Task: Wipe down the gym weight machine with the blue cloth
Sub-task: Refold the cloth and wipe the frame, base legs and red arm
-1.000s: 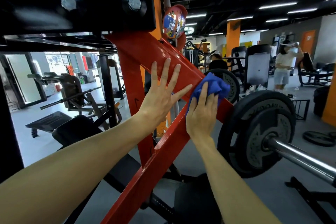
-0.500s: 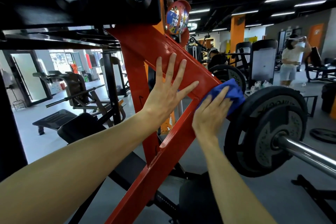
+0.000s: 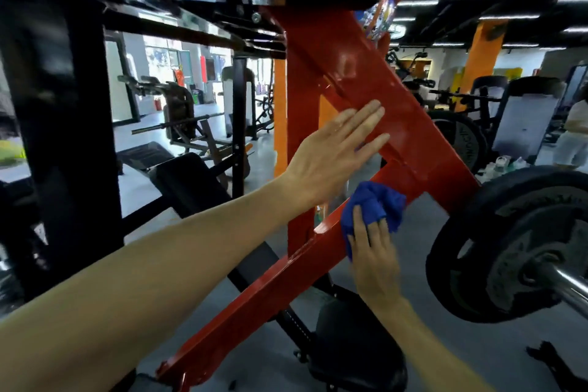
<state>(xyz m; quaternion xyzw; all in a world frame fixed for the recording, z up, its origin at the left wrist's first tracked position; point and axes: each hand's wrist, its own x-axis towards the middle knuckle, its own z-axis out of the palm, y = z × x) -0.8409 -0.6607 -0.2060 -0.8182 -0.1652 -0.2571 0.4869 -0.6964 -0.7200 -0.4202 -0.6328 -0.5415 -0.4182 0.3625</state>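
Note:
The weight machine's red steel frame (image 3: 375, 86) crosses the middle of the view, with one beam slanting down to the right and a lower beam (image 3: 264, 293) running down to the left. My left hand (image 3: 334, 153) lies flat with straight fingers against the upper beam. My right hand (image 3: 375, 258) presses the bunched blue cloth (image 3: 372, 204) onto the lower beam just below where the two beams join. Part of the cloth is hidden under my fingers.
Black weight plates (image 3: 515, 248) sit on a chrome bar (image 3: 569, 289) at the right. A black seat pad (image 3: 353, 340) lies below the frame, and a black upright (image 3: 60, 124) stands at left. More gym machines, orange pillars (image 3: 483, 54) and a person (image 3: 572, 134) fill the background.
My right hand slid the cloth down and left from the upper beam near the plates to the lower beam. My left hand turned so its fingers point right. The camera tilted downward.

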